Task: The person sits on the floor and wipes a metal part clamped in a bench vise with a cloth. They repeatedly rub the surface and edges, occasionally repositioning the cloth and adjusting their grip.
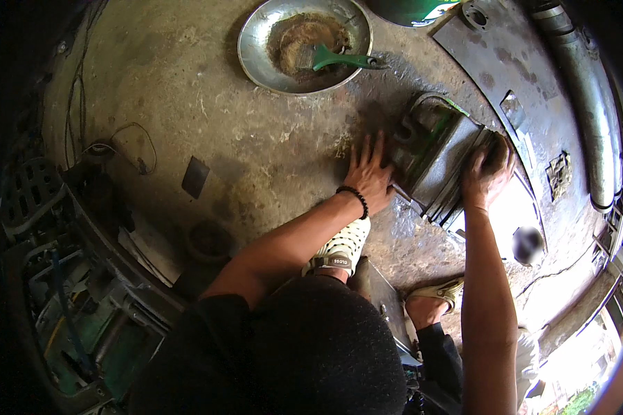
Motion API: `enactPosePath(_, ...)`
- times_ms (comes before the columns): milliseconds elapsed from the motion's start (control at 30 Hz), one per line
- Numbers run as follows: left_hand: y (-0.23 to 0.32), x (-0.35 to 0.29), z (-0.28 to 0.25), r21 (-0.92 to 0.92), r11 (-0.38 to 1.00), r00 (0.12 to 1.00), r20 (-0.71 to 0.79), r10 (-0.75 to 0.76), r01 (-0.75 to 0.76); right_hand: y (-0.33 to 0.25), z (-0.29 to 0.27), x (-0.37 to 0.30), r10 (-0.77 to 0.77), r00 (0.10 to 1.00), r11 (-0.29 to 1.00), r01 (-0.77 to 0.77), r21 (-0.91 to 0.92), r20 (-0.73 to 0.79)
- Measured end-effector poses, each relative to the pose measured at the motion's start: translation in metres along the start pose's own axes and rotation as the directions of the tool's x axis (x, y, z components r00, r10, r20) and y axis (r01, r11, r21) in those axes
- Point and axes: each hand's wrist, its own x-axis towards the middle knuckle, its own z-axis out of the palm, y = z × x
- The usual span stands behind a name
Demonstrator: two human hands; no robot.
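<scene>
Two hands (429,176) on one metal block (432,155), one basin (256,41), perhaps one brush (342,59)

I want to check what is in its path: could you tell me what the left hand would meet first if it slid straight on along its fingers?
The left hand already touches the grey-green metal housing with its fingertips.

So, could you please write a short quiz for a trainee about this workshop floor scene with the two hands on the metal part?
1. True or false: the round metal bowl holds a green-handled brush.
2. Which hand wears the black bead bracelet?
A. left hand
B. right hand
3. Fill in: both hands rest on a grey-green metal ____ lying on the stained concrete floor.

Key: 1 true; 2 A; 3 block.
</scene>
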Motion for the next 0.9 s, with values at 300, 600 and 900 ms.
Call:
enactPosePath(300, -0.006, -0.016, 0.021, -0.104, 0.995, 0.993, -0.113, -0.015, 0.003, -0.001, 0.0, 0.0, 0.026, 1.0, 0.999, -0.026, 0.028, 0.008)
enactPosePath(600, -0.021, -0.023, -0.002, -0.208, 0.978, 0.95, -0.306, -0.068, 0.003, -0.002, -0.003, 0.0, 0.023, 1.0, 0.999, -0.024, 0.037, 0.013)
enactPosePath(900, 0.0, -0.03, 0.005, -0.066, 0.998, 0.964, -0.261, -0.039, 0.022, -0.002, -0.003, 0.0, 0.024, 1.0, 0.998, -0.024, 0.05, 0.013)
